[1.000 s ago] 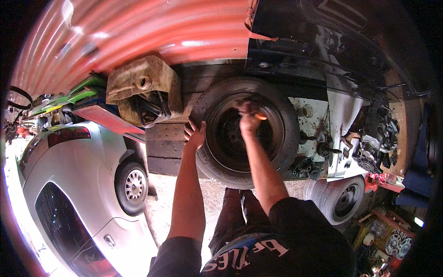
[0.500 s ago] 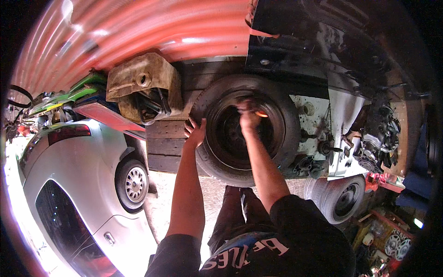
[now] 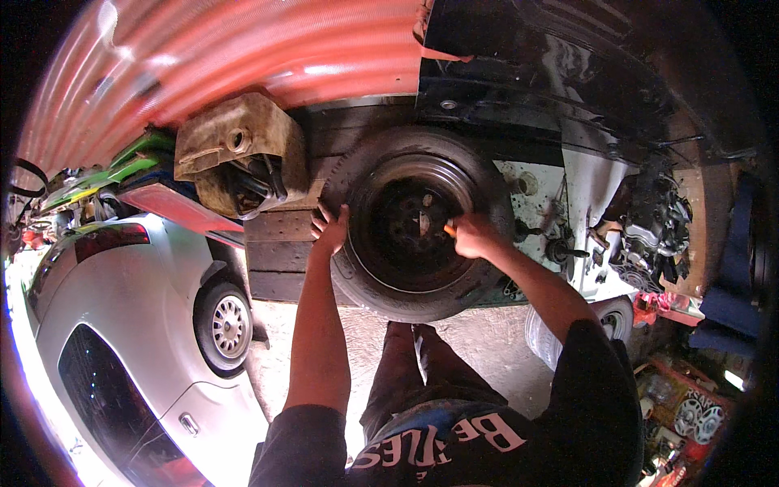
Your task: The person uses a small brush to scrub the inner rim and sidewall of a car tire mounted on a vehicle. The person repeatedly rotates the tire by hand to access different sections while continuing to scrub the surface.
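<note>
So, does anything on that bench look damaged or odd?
Yes, the tan container to the left of the wheel. Its walls are blotched with dark stains, and one side gapes open, showing dark, hose-like pieces inside. It looks cut or broken; I can't tell which. I see no clear damage on the wheel.

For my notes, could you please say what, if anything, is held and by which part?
The right hand grips an orange-handled tool, kind unclear, by the handle; the open left hand holds nothing.
</note>
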